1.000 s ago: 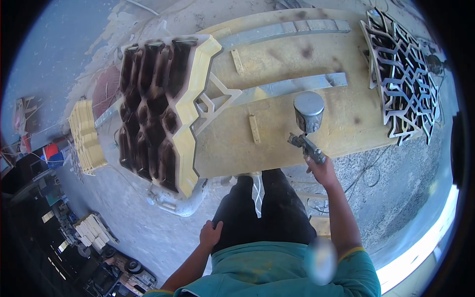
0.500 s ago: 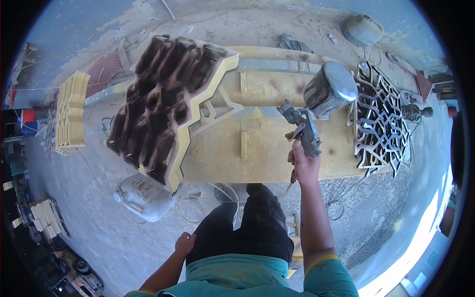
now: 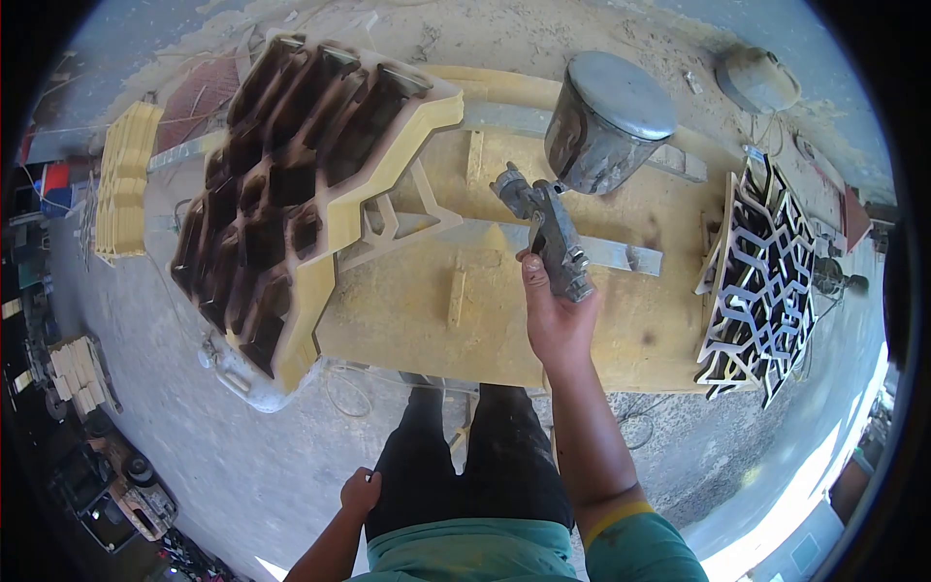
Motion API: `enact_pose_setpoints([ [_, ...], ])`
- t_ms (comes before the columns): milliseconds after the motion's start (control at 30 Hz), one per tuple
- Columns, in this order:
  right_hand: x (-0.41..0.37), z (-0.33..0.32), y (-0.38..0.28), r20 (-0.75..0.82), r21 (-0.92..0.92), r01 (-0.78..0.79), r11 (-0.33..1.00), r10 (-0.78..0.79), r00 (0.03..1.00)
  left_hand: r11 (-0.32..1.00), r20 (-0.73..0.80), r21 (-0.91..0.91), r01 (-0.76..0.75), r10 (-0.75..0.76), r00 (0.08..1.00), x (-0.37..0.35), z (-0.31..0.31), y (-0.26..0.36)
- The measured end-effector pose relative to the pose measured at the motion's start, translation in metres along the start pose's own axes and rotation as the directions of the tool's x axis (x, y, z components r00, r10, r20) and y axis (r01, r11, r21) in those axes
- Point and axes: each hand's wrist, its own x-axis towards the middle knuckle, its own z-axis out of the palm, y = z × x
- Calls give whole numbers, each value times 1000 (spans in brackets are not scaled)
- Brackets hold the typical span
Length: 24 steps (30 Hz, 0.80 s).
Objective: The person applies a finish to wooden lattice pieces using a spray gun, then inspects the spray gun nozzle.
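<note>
Gripped round the handle by a closed right hand (image 3: 564,325), held above a flat, yellow-stained board (image 3: 407,320): a grey metal spray gun (image 3: 555,233) with a round, lidded metal cup (image 3: 606,126). Likely handles stiff and rather weighty, pulling toward the cup; best taken by the handle, perhaps slick where smeared. Looks worn, dark streaks down the cup's side, lid smooth and pale. At the board's left end, a stack of cream, zigzag-edged panels (image 3: 320,213) with dark brown hollows; at its right end, a grey-and-black lattice stack (image 3: 766,272). Left hand (image 3: 360,492) against black trousers (image 3: 465,475), on the board's near side; cannot tell whether grasping cloth.
</note>
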Motion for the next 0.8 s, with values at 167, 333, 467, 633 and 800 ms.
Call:
enact_pose_setpoints([
  [167, 4, -20, 6, 52, -42, -9, 999, 11, 999, 999, 41, 7, 41, -41, 998, -8, 17, 10],
  [333, 20, -25, -24, 132, 136, -95, 986, 77, 988, 996, 65, 37, 83, -85, 994, -14, 19, 24],
  [467, 34, -30, -29, 216, 83, 39, 996, -56, 975, 993, 87, 45, 109, -113, 990, -18, 22, 29],
  [633, 36, -26, -34, 264, 135, 6, 991, -42, 964, 992, 95, 47, 119, -123, 988, -21, 25, 33],
  [800, 28, -41, -32, 300, 71, -21, 997, -1, 954, 991, 118, 53, 125, -130, 984, -24, 21, 40],
])
